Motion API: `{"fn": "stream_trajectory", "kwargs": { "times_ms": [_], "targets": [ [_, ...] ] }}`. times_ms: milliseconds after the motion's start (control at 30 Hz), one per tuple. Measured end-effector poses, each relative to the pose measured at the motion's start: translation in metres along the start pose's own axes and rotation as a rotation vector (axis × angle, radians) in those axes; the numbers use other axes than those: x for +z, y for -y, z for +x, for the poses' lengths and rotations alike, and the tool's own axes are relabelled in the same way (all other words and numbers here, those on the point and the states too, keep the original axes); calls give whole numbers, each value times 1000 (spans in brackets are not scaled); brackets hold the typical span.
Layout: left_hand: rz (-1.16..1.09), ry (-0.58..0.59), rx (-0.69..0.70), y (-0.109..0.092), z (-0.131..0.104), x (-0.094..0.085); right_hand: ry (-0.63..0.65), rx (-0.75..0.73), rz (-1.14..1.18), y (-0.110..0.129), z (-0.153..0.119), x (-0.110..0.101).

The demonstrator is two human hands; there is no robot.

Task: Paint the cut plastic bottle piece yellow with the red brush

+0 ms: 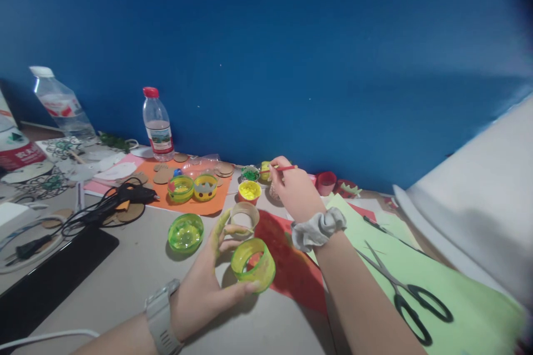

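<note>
Yellow-green ring (264,277) is hiding partly behind the left hand (208,283) gripping it, looking patchy; right hand (293,191) is pinching a blurry red stick (290,167).

The left hand (202,285), its fingers (217,234) smeared yellow, holds a yellow-green plastic ring (263,276) at the near counter (144,272); farther off, the right hand (293,188) grips a thin red stick (287,168) near an orange pot (250,198) with yellow contents. Left of the ring stands a green dish (186,238), beyond it two decorated cups (205,194) on orange paper (222,202); scissors (398,284) lie right, on green paper (466,299)
</note>
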State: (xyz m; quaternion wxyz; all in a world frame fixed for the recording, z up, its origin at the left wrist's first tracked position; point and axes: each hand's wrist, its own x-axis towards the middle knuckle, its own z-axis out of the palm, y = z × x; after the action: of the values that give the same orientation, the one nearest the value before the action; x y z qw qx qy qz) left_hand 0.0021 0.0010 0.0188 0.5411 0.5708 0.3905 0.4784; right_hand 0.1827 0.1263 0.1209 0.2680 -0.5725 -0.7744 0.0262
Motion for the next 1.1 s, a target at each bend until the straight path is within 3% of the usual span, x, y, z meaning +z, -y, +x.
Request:
{"fn": "stream_trajectory", "kwargs": {
  "times_ms": [400,1100],
  "targets": [
    [10,4,9,-2,0,-1,-37,-4,-46,2,0,2],
    [2,16,20,0,-1,-1,10,-107,98,-1,-1,5]
  ]
}}
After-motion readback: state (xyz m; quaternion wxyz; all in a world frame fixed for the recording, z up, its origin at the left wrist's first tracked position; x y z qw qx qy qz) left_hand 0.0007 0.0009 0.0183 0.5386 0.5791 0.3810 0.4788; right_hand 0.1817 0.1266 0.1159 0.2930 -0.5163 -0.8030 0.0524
